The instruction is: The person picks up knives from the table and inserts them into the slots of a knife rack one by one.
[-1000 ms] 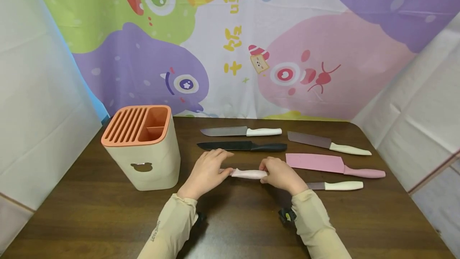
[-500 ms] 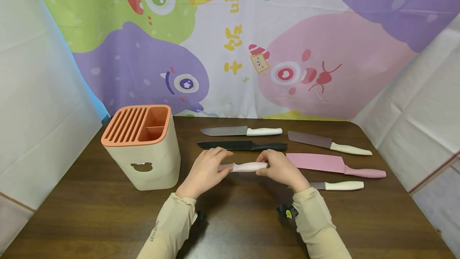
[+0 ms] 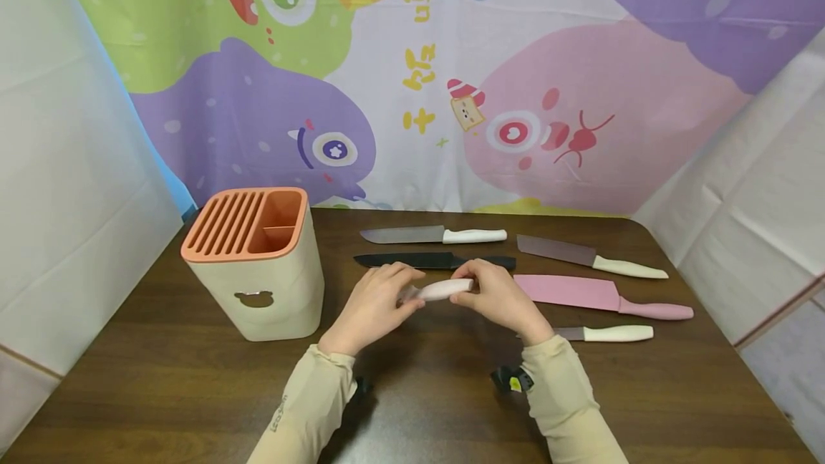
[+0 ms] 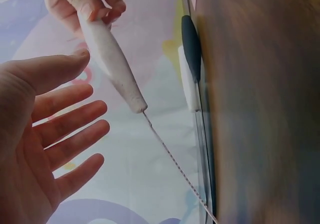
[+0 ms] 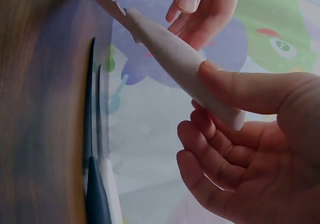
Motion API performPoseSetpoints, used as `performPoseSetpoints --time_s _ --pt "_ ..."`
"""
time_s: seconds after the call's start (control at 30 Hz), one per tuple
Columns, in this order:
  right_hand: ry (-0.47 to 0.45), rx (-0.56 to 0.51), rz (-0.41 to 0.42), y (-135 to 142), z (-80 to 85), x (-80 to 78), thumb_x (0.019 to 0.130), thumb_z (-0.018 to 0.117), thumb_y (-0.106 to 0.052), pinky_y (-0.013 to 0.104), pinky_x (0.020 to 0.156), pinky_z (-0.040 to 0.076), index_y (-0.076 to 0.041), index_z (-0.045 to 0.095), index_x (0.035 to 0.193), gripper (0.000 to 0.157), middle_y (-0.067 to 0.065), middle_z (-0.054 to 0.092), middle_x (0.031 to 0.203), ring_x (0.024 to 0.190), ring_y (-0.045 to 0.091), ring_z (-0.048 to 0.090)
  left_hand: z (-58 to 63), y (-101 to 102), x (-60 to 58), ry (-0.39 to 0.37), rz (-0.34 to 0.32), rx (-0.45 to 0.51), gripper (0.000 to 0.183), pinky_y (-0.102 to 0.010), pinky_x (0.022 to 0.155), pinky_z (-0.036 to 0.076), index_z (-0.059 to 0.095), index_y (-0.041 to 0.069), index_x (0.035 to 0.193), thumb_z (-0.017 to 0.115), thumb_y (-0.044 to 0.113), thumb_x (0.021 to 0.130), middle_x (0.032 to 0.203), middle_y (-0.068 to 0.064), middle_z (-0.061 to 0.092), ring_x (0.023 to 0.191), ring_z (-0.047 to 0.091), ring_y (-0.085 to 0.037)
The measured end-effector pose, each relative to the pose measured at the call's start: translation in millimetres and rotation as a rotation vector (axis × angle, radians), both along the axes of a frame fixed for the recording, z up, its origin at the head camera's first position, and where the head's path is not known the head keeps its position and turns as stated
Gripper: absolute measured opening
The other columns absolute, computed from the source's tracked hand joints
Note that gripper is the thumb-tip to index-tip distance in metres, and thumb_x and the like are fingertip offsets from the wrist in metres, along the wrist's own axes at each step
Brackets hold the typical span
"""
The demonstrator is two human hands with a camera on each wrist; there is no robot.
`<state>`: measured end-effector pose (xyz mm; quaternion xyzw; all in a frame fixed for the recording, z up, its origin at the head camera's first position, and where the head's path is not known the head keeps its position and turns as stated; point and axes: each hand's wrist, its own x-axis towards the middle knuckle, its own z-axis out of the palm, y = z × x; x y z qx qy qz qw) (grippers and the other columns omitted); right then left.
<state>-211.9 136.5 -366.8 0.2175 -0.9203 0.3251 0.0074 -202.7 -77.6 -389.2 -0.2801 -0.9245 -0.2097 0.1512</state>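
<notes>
My right hand (image 3: 498, 299) pinches the butt end of a pale pink knife handle (image 5: 175, 59) between thumb and fingers. The knife is tilted, its blade (image 4: 175, 161) slanting down toward the table. Close by, my left hand (image 3: 374, 306) is spread with its fingers fairly straight; in the left wrist view its thumb (image 4: 65, 71) lies beside the handle, apparently apart from it. From the head, that hand hides most of the blade. Behind both hands lie a black knife (image 3: 406, 261) and a white-handled knife (image 3: 473, 236).
A cream knife block (image 3: 277, 299) with an orange slotted top stands at the left. Toward the right lie a pink cleaver (image 3: 567, 291), a cream-handled knife (image 3: 625, 267) and a smaller cream-handled knife (image 3: 619, 334). A cartoon curtain (image 3: 412, 163) hangs behind the wooden table (image 3: 425, 407).
The right hand has lifted the butt end of the pale pink knife and moved slightly back and left with it, tilting the knife. The left hand has barely moved.
</notes>
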Motion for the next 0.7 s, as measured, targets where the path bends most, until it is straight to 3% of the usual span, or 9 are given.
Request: performPoseSetpoints --time_s 0.7 --pt "0.078 -0.139 0.010 -15.1 18.1 9.6 0.080 0.070 -0.025 0.031 0.074 0.049 -0.010 0.061 0.103 0.029 0.000 0.059 0.096 0.087 0.015 0.060 11.6 -6.6 3.7 0.082 0.001 0.019 0.035 -0.035 0.084 0.045 0.063 0.015 0.109 0.069 0.033 0.080 0.104 0.003 0.062 0.092 0.058 -0.015"
